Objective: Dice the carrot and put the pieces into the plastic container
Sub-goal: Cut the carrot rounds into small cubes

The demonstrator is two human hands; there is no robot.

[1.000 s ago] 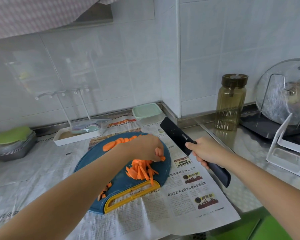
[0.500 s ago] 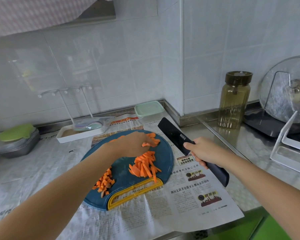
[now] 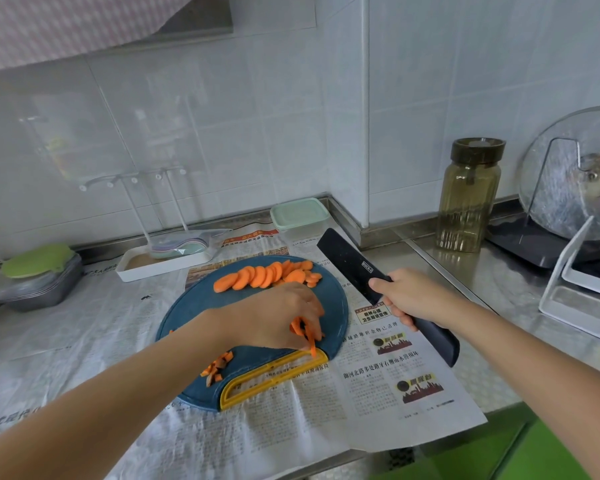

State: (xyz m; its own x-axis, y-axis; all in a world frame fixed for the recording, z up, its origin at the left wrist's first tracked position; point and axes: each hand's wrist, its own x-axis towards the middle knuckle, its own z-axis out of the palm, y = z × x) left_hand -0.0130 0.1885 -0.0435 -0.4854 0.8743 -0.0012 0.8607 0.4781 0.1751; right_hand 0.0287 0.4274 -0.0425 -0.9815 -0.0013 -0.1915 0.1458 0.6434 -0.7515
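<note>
While the left hand (image 3: 278,317) reaches down over the near right part of the blue cutting board (image 3: 191,306), its curled fingers pinch a small bunch of carrot strips (image 3: 309,336) just above the board's yellow handle (image 3: 274,375). Round carrot slices (image 3: 264,277) lie in an overlapping row along the board's far edge, and a few diced pieces (image 3: 217,367) sit at its near edge, partly hidden by the left forearm.

To the right of the board, the right hand (image 3: 413,296) is wrapped around the handle of a black knife (image 3: 350,265). Its broad blade points away towards the wall and is held off to the side of the board, clear of the carrot.

Beyond the board's far right edge stands the plastic container (image 3: 298,216), its pale green lid on, close to the wall corner. A newspaper (image 3: 378,393) is spread under the board on the worktop (image 3: 482,278). Behind the board to the left is a white tray (image 3: 160,265); well off to its right stands a tinted jar (image 3: 468,199).
</note>
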